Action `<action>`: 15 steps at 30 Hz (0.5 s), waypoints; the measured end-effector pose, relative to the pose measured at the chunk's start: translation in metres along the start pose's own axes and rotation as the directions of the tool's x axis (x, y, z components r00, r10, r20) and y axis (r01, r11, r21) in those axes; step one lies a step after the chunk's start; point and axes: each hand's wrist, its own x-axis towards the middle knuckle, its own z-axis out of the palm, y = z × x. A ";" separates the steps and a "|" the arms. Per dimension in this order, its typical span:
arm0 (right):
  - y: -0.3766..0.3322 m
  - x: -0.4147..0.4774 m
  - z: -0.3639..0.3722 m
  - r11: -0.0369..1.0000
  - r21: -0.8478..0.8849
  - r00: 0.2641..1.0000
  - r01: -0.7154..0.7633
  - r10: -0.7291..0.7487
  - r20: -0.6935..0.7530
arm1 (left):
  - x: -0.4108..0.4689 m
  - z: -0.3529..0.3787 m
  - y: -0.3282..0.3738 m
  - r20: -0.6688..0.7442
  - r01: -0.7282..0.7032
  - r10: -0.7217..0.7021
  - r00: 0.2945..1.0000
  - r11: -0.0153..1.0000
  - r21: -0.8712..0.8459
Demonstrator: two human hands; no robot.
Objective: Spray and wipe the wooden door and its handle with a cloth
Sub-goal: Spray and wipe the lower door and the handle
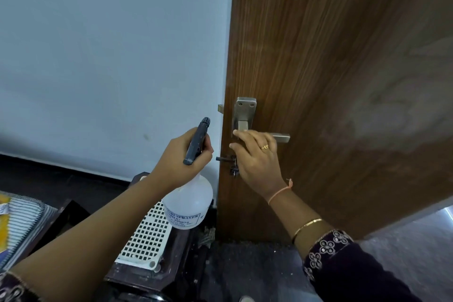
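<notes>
1. Far off to the outside of the left hand [182, 159] there's some striped fabric [27, 218], and below that hand's forearm a white perforated panel [147, 235] leans on a dark wooden piece. Neither matters for the job, far as I can tell.
2. The left hand is wrapped tight around the neck of the spray bottle [188, 203]. The black nozzle sticks up past the knuckles and points roughly at the door edge, and the translucent body hangs below the wrist. Can't tell if a finger is on the trigger.
3. Just beside it, the right hand [257, 154] is curled over the handle [259, 130], fingers closed on the lever near the plate, while the lever's free end pokes out past the knuckles. A key sits in the lock right under the thumb.
4. The door [343, 81] stands open, edge toward the wall.
5. Progress check: there are pale smeary patches on the wood up and out from the right hand, so some spraying or wiping looks done. No cloth visible anywhere, though, so I'd guess the handle still needs doing, and maybe the lower panel too.
</notes>
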 end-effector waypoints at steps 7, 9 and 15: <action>-0.013 -0.020 0.015 1.000 0.004 1.000 -0.029 0.029 -0.003 | -0.021 0.018 -0.037 0.086 0.065 -0.068 0.994 0.997 0.037; -0.015 -0.030 0.021 1.000 -0.001 1.000 -0.014 0.014 0.002 | -0.029 0.027 -0.050 0.069 0.083 -0.087 0.994 0.995 0.060; -0.013 -0.080 0.046 0.994 0.113 0.954 -0.001 -0.032 0.297 | -0.051 0.050 -0.080 0.007 0.180 -0.180 0.984 0.983 0.040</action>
